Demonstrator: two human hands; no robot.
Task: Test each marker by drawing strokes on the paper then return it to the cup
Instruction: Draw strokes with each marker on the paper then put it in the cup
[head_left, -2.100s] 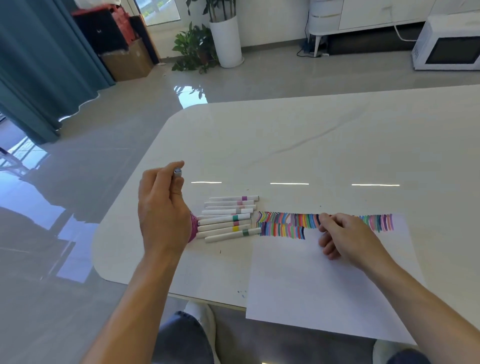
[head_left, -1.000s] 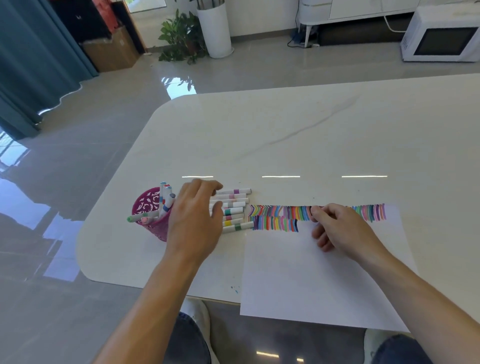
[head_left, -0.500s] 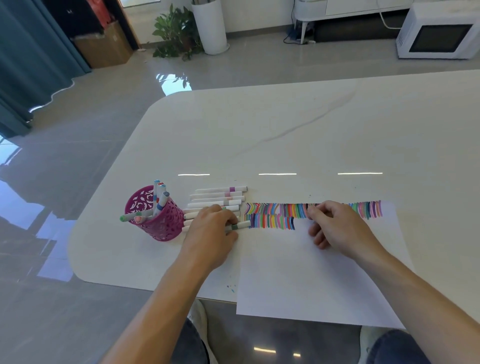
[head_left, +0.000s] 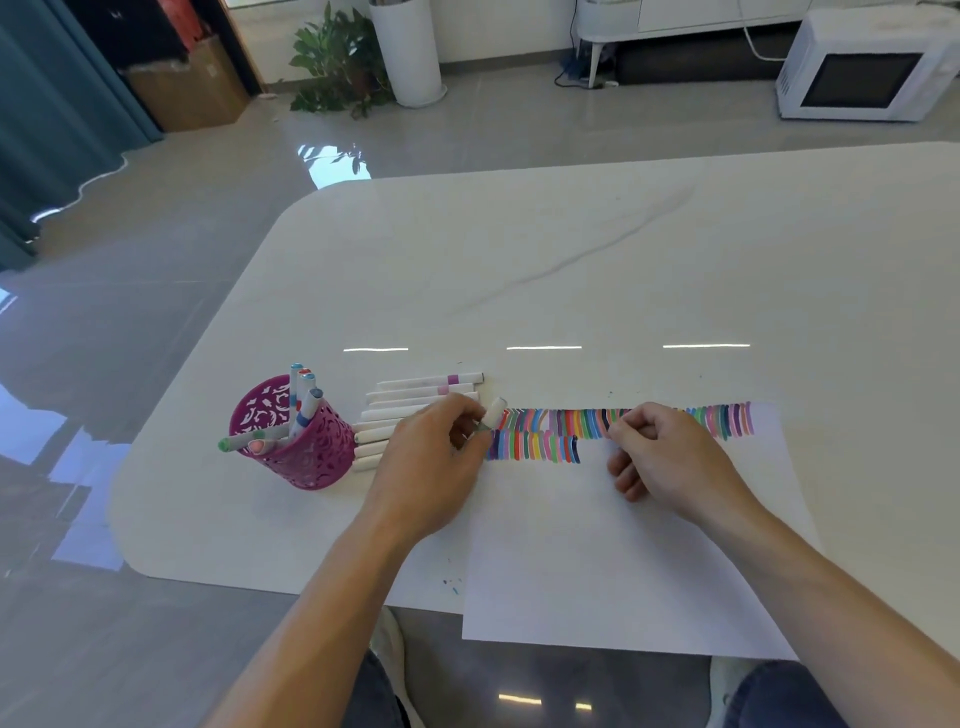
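Note:
A magenta lattice cup stands on the white table at the left with several markers sticking out of it. Right of it lies a row of several white markers. My left hand is closed on one white marker from the near end of that row, its end lifted at the paper's left edge. The white paper carries bands of coloured strokes along its far edge. My right hand rests curled on the paper by the strokes, holding nothing that I can see.
The paper overhangs the table's near edge. Small ink specks mark the table beside the paper. Beyond the table are glossy floor, a potted plant, a cardboard box, a curtain and a microwave.
My left hand dropped a marker in the cup, moved right over the row, and has picked up the nearest marker, lifting it towards the paper. The right hand stayed put.

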